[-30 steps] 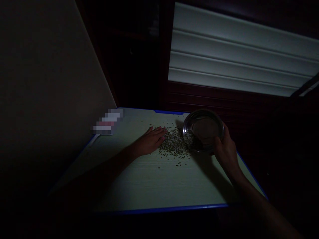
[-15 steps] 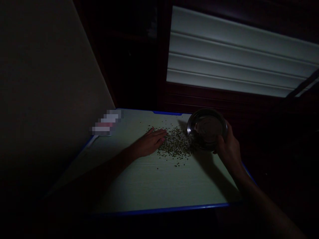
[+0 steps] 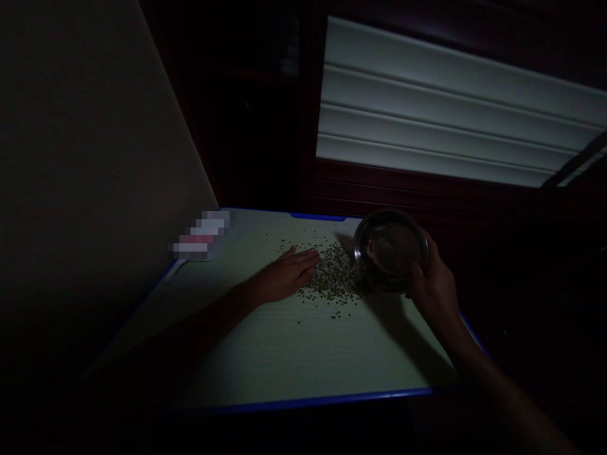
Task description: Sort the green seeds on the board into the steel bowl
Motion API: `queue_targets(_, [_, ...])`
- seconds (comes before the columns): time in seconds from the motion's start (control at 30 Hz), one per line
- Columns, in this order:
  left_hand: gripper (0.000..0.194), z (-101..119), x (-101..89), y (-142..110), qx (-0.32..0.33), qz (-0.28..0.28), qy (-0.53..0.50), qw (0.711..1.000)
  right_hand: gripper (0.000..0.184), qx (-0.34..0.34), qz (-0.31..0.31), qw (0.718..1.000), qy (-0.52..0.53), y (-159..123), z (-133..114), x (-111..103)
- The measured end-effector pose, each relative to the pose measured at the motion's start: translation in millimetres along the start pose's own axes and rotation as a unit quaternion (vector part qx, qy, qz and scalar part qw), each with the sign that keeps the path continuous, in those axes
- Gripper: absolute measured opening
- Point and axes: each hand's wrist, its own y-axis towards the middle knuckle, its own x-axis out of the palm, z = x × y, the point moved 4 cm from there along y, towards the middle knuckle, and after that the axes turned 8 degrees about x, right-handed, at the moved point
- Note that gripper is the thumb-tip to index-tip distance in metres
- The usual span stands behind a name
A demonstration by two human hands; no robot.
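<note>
Slightly shifted, the left hand (image 3: 284, 278) now lies flat and open against the seeds (image 3: 334, 278) mid-table (image 3: 294, 354); right hand (image 3: 434, 287) grips the tilted steel bowl (image 3: 391, 249) near the right edge, rim touching the pile.

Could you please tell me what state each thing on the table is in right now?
Metal bowl: tilted on its side, mouth toward the grains, gripped at the rim.
Grains: scattered loose on the table, beside the bowl's mouth.
Left hand: flat, palm down, fingers at the grains.
Right hand: closed on the bowl.
Table: lit, blue-edged.
</note>
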Motion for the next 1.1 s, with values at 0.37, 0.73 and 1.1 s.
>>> queue_targets(0.37, [0.052,3,1.9,0,0.008,-0.006,0.015,1.0,0.06,-0.047,-0.005,0.999,0.019,-7,-4,5])
queue_targets(0.73, [0.052,9,-0.2,2,0.01,-0.007,0.0,1.0,0.064,-0.063,-0.047,0.996,0.052,-24,-39,11])
queue_targets(1.1, [0.055,12,-0.4,0,0.007,-0.019,0.0,1.0,0.062,-0.056,-0.064,0.995,0.05,-43,-37,-4])
